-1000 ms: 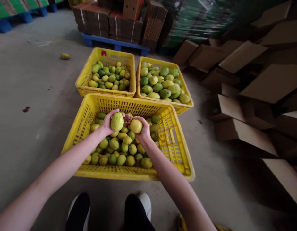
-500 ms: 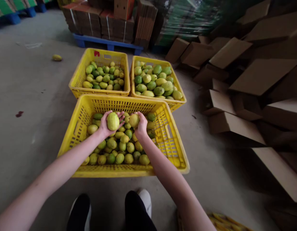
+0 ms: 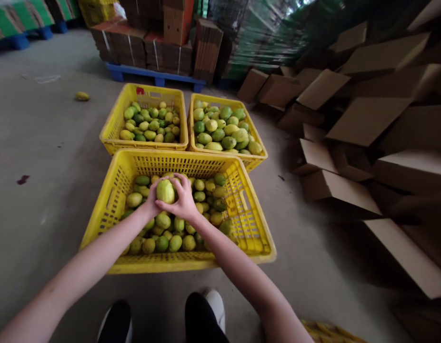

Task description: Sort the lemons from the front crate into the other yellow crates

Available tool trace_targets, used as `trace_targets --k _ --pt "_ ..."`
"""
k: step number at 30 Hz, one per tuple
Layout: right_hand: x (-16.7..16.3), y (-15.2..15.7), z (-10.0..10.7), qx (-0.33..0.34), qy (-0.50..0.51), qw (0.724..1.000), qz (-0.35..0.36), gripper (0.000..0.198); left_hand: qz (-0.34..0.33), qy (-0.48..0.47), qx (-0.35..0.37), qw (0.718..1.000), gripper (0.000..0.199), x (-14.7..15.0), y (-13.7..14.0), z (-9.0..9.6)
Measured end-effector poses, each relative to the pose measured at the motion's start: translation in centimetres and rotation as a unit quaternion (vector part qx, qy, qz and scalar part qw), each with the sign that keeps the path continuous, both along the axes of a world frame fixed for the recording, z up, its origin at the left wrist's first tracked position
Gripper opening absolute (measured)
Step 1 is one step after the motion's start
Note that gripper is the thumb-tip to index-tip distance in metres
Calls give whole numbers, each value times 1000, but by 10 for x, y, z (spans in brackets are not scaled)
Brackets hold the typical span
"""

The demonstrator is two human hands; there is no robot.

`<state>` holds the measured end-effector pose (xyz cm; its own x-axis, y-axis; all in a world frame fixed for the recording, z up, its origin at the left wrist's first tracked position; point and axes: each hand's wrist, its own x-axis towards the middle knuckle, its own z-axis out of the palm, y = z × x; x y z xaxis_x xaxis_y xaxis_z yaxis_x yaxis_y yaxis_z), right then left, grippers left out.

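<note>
My left hand (image 3: 153,196) is curled round a yellow-green lemon (image 3: 165,191) above the large front crate. From the right, my right hand (image 3: 183,197) reaches onto the same lemon, thumb below and fingers over the top, so the two hands grip it together. Whether a second fruit sits behind my right fingers is hidden. Under both hands the yellow front crate (image 3: 264,238) holds many loose green and yellow lemons (image 3: 175,243).
Two more yellow crates, a left one (image 3: 105,132) and a right one (image 3: 258,156), stand behind with fruit inside. Cardboard boxes (image 3: 335,190) pile up on the right. A blue pallet (image 3: 152,76) bears flattened cartons. One fruit (image 3: 82,96) lies on the floor.
My right hand has moved left to the lemon in my left hand. The lemon it held half a second ago no longer shows in it. The view has tilted slightly upward.
</note>
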<state>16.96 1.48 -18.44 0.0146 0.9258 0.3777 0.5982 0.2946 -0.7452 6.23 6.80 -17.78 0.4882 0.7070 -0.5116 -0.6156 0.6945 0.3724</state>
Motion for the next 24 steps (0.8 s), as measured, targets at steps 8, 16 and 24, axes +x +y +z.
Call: trace_targets --k 8,16,24 --pt "4 4 1 -35 226 973 -5 68 -22 28 37 999 13 4 6 0" --pt "17 11 19 -27 457 887 -57 44 -43 40 33 998 26 6 11 11" --pt "43 12 18 -49 279 953 -103 59 47 113 58 991 47 -4 29 7"
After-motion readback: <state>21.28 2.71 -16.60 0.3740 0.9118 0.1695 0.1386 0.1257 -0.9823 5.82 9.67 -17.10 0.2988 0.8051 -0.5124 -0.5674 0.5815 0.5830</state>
